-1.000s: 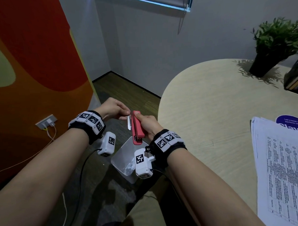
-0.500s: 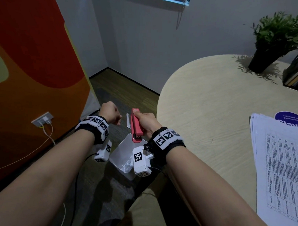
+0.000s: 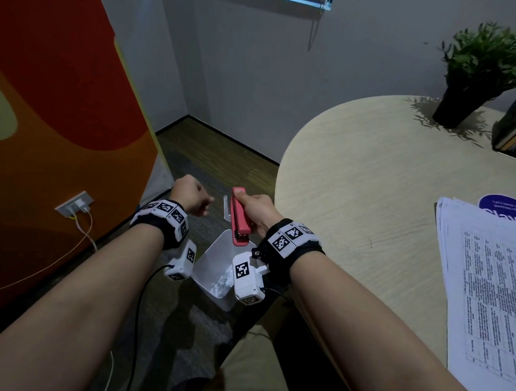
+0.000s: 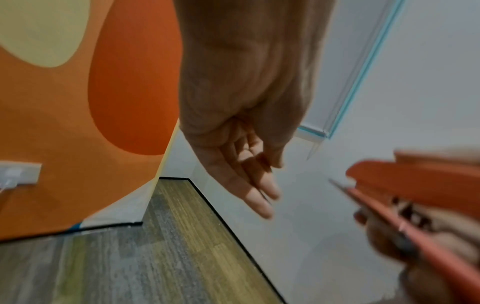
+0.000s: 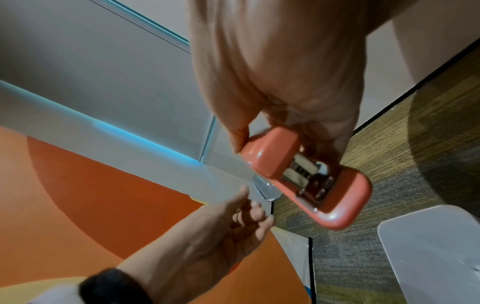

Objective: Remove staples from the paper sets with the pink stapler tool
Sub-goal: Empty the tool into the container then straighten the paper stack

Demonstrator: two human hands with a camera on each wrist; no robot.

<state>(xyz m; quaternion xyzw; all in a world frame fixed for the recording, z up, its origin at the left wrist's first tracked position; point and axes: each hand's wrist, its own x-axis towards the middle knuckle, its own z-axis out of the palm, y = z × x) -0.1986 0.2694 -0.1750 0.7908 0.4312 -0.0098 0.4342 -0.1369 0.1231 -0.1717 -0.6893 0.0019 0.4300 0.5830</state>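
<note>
My right hand (image 3: 259, 210) grips the pink stapler (image 3: 240, 219) upright, left of the table edge and above a clear plastic bin (image 3: 215, 253) on the floor. A metal remover blade (image 3: 226, 208) sticks out at the stapler's far end. In the right wrist view the stapler (image 5: 306, 176) shows its metal hinge, with the blade (image 5: 265, 189) pointing at my left hand (image 5: 233, 222). My left hand (image 3: 190, 199) hangs a short way left of the stapler, apart from it; its fingers (image 4: 249, 179) are relaxed and hold nothing I can see. The paper sets (image 3: 491, 288) lie stacked on the table at the right.
The round wooden table (image 3: 368, 175) carries a potted plant (image 3: 481, 67) and books (image 3: 514, 125) at its far right. An orange wall with a socket and cable (image 3: 74, 203) stands to the left. The bin holds some small bits at its bottom.
My left hand has drawn back to the left from the stapler's metal blade, which it touched a second ago. The right hand keeps the stapler over the bin.
</note>
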